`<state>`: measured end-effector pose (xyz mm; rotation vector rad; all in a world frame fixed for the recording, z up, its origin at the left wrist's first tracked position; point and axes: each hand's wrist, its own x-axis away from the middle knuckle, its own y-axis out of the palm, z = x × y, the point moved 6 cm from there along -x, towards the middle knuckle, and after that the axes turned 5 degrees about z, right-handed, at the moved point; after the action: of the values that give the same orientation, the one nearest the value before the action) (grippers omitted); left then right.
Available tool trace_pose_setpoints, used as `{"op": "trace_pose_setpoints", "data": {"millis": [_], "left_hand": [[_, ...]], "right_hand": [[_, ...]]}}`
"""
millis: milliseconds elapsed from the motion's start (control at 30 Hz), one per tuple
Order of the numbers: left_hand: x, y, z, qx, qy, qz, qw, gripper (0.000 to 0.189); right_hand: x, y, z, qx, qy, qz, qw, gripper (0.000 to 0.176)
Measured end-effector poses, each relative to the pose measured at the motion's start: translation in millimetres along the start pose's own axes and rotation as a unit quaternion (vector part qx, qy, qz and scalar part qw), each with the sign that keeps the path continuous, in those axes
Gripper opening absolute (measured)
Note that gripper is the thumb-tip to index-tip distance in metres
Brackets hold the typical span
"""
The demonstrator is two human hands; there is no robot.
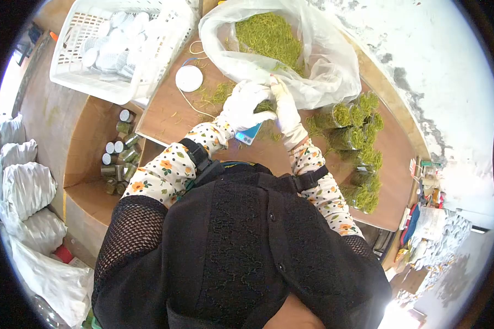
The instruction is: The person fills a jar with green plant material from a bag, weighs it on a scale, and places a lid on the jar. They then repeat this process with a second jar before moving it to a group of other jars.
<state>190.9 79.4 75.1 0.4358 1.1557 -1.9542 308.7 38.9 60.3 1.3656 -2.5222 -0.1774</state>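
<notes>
My left hand (246,105), in a white glove, curls around a jar of green dried leaves (265,106); the glove hides most of the jar. Right below it a small blue scale (247,135) shows on the brown table. Close on the other side is my right hand (285,112), also gloved, its fingers drawn together near the jar and the edge of a clear plastic bag (335,77); I cannot tell what is between them. Inside the bag lies a heap of the green leaves (269,41). A round white lid (189,78) rests left of my left hand.
Several filled open jars (348,137) stand on the table (291,170) at right. A white plastic basket (142,90) of lids is at upper left. Below it, a cardboard box (85,148) contains lidded jars. Loose leaves and a cord lie near the lid. White sacks (30,186) line the far left.
</notes>
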Motion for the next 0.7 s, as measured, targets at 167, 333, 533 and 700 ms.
{"op": "trace_pose_setpoints", "data": {"millis": [167,333,533,700], "left_hand": [[-2,12,-8,0.007,-0.027,-0.043,0.999,0.025],[-4,8,-1,-0.082,-0.040,-0.084,0.992,0.019],[-10,16,-2,-0.150,-0.068,-0.198,0.966,0.020],[-10,16,-4,-0.139,-0.058,-0.180,0.972,0.022]], "right_hand": [[-17,-12,20,-0.022,-0.012,-0.037,0.999,0.055],[-14,-9,16,-0.028,-0.006,-0.029,0.999,0.055],[-21,-17,27,0.041,-0.040,-0.010,0.998,0.052],[-11,-16,15,0.055,-0.055,-0.001,0.997,0.052]]}}
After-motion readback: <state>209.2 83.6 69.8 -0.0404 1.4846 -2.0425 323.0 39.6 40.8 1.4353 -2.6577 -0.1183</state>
